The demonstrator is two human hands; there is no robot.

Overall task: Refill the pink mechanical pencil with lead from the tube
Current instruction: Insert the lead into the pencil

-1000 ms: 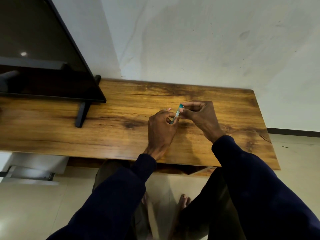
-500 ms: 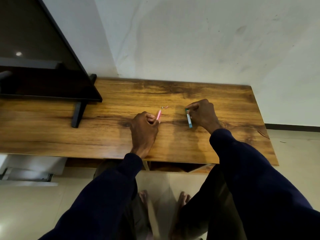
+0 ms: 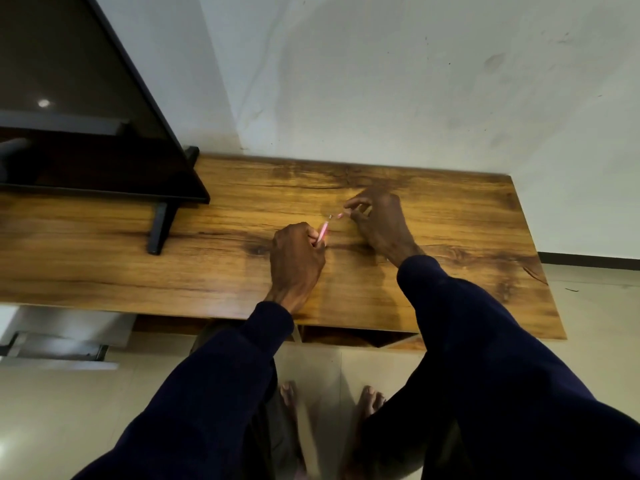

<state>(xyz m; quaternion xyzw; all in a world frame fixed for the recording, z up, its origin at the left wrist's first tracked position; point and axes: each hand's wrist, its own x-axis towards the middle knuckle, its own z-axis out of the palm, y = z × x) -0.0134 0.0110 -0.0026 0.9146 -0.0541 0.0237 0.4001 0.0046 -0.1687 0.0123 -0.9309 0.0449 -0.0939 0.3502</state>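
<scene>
The left hand (image 3: 297, 258) is closed around the pink mechanical pencil (image 3: 322, 233), a slim pink barrel slanting up and away to the right above the wooden table (image 3: 450, 237). The right hand (image 3: 379, 220) pinches a small pinkish piece (image 3: 340, 215) just beyond the pencil's upper end. No writing can be read on either.

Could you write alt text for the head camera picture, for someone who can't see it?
Seen from above, a person's left hand holds a pink mechanical pencil over a wooden table, while the right hand pinches at a small pinkish piece lying just beyond the pencil's end. A dark screen stands at the table's left, against a pale wall.
</scene>
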